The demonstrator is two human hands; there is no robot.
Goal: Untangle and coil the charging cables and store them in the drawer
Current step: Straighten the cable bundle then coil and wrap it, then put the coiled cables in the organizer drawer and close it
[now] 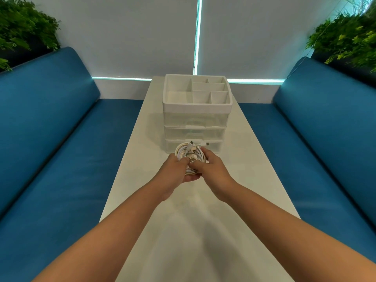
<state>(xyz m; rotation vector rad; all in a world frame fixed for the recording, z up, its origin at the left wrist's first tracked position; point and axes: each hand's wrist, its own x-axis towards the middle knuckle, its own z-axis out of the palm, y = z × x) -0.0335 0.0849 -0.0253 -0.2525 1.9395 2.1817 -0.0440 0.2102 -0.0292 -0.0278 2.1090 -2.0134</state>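
A bundle of white charging cables (190, 154), coiled into a loop with several plug ends sticking up at the top, is held above the white table (195, 231). My left hand (177, 169) grips the loop's left and lower side. My right hand (211, 168) holds its right side, fingers over the coil. Just behind the cables stands a clear plastic drawer unit (196, 121) with three stacked drawers, all closed. Its white top tray has several empty compartments. The bundle partly hides the bottom drawer's front.
Blue cushioned benches (61, 139) run along both sides of the narrow table. Green plants (22, 27) sit behind the benches at the upper left and upper right. A window with drawn blinds is behind the drawer unit.
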